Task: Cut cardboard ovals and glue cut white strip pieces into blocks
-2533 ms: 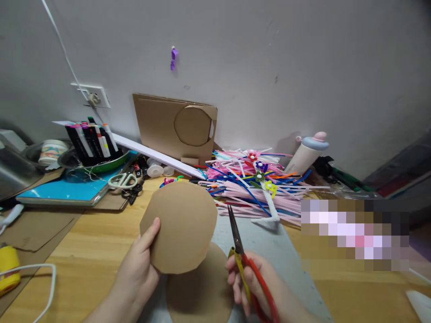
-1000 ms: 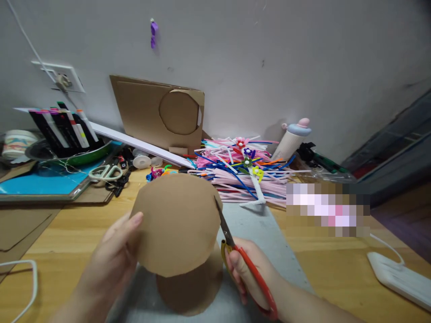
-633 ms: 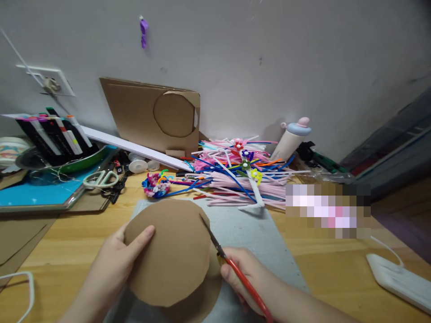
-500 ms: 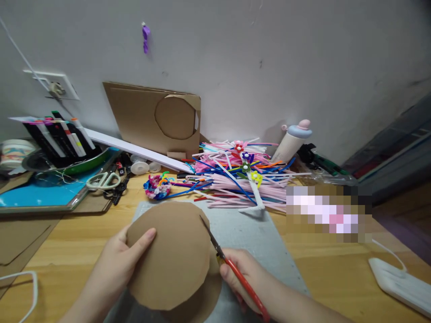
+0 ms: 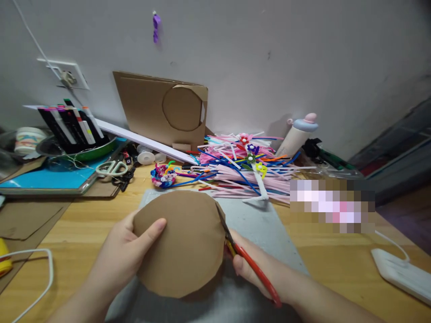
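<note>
A roughly round cardboard disc (image 5: 182,251) with a slightly angular edge is held up in front of me. My left hand (image 5: 134,251) grips it at its left side, thumb on the top face and the other fingers hidden underneath. My right hand (image 5: 252,260) is closed around red-handled scissors (image 5: 256,269). One dark blade lies over the disc's upper right edge; the other blade is hidden. Below the disc lies a grey cutting mat (image 5: 256,229).
Pipe cleaners (image 5: 235,179) are heaped behind the mat. Cardboard sheets (image 5: 144,103) lean on the wall. Pale-handled scissors (image 5: 112,169) and a bowl of markers (image 5: 90,150) are at left. A bottle (image 5: 296,134) stands back right; a white power strip (image 5: 400,273) lies at right.
The view has shifted slightly, so the background sits higher and further right. The disc, both hands and the scissors appear further right, and the second round shape below the disc is now out of sight.
</note>
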{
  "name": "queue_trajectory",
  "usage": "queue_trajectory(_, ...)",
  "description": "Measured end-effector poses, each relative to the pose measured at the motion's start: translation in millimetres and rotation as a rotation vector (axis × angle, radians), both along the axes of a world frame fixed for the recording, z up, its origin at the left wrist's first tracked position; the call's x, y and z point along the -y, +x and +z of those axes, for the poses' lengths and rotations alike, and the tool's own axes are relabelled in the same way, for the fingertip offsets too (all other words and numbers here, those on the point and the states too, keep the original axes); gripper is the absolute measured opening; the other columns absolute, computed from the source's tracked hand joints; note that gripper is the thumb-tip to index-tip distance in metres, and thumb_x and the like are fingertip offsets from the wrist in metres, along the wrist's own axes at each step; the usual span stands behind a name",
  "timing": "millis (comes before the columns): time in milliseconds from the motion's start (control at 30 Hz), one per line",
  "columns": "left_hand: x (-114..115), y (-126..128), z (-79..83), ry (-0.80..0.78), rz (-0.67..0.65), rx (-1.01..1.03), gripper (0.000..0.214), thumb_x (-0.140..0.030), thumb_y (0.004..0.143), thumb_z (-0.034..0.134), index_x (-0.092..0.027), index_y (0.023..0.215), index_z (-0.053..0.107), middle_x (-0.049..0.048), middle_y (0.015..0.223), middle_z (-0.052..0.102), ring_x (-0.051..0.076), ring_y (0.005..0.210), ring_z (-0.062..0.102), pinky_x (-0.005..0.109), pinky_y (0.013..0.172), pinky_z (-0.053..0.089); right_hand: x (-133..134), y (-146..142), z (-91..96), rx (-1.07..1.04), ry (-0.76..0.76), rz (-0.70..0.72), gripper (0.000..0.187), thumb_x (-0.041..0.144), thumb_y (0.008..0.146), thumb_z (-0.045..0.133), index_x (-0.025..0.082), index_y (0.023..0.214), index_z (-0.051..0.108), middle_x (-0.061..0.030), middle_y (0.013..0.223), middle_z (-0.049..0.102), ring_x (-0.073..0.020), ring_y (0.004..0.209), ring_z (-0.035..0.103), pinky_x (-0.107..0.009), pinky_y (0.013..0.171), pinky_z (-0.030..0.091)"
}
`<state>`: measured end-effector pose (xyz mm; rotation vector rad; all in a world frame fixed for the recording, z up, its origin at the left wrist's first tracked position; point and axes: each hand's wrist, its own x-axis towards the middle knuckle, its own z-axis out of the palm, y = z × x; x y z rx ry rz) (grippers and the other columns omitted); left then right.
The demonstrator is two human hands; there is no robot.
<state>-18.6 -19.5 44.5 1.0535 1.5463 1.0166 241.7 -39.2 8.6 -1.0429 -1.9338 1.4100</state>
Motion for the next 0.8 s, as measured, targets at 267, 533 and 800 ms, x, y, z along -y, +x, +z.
queue_trajectory(267,-0.3,5.2,1.7,-0.03,0.024,0.052,0.045,-0.047,0.063,0.076,-0.022,0.099,0.064,0.0047,0.089,0.076,0.023,0.07,0.07,0.025,0.055,0.057,0.1,-8.1,19.6,-0.168,-0.09,0.051,0.065,0.072,0.084,0.034,0.014,0.104,0.054,0.0012,0.073,0.043,-0.0104,0.059,0.037,-0.02,0.051,0.04)
queue_trajectory(533,-3.0,-1.3,-0.4,-0.018,0.003,0.053,0.049,-0.047,0.061,0.077,-0.023,0.102,0.065,0.0056,0.092,0.076,0.027,0.077,0.071,0.028,0.057,0.059,1.7,-8.0,8.8,-0.151,-0.199,0.036,0.061,0.075,0.081,0.036,0.016,0.089,0.051,0.0049,0.065,0.033,-0.0071,0.049,0.031,-0.017,0.041,0.035)
queue_trajectory(800,-3.8,0.2,1.9,-0.02,0.043,0.048,0.05,-0.049,0.055,0.08,-0.022,0.095,0.065,0.0045,0.085,0.076,0.026,0.072,0.071,0.026,0.053,0.058,5.1,-14.3,-5.0,-0.186,-0.28,-0.03,0.059,0.078,0.077,0.038,0.019,0.078,0.043,0.0067,0.059,0.029,-0.0069,0.046,0.026,-0.018,0.039,0.03)
